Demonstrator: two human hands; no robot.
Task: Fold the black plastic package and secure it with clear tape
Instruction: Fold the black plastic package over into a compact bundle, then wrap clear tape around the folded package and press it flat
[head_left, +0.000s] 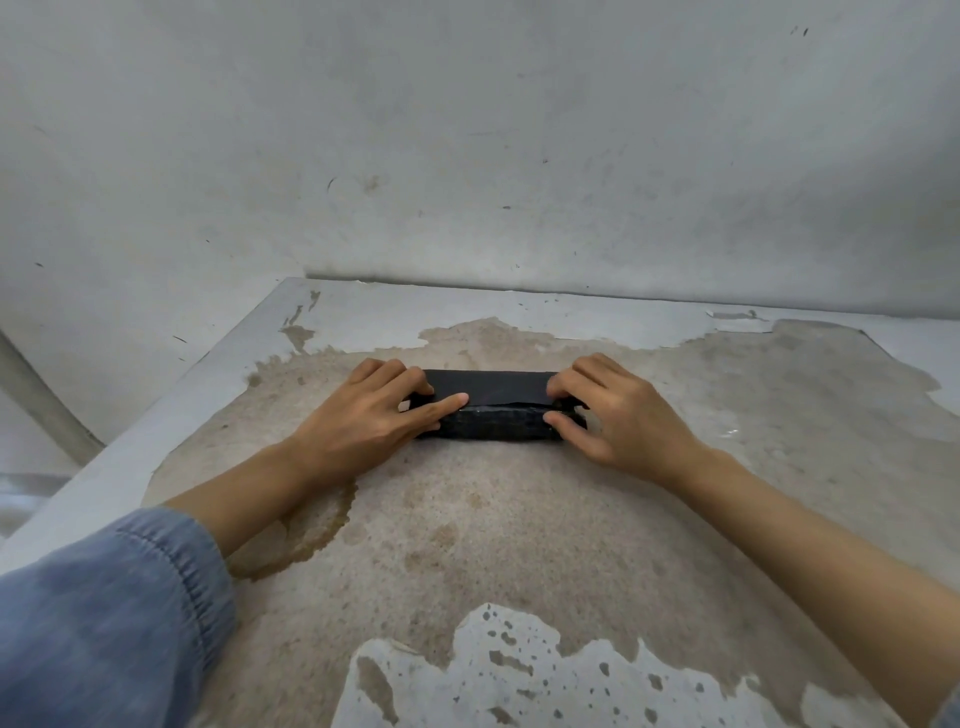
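A long, narrow black plastic package (496, 402) lies crosswise on the worn table (467, 545), a little beyond its middle. Its far flap is folded toward me over the top, leaving a seam along the length. My left hand (363, 421) covers the left end, fingers pressing the flap and thumb stretched along the seam. My right hand (618, 415) grips the right end, fingers curled over the top and thumb against the near side. Both ends of the package are hidden under my hands. No tape is in view.
The tabletop is white with its coating peeled to a brown, stained surface. Its left edge (130, 457) runs diagonally and drops off to the floor. A scuffed white wall (519, 156) stands right behind the table.
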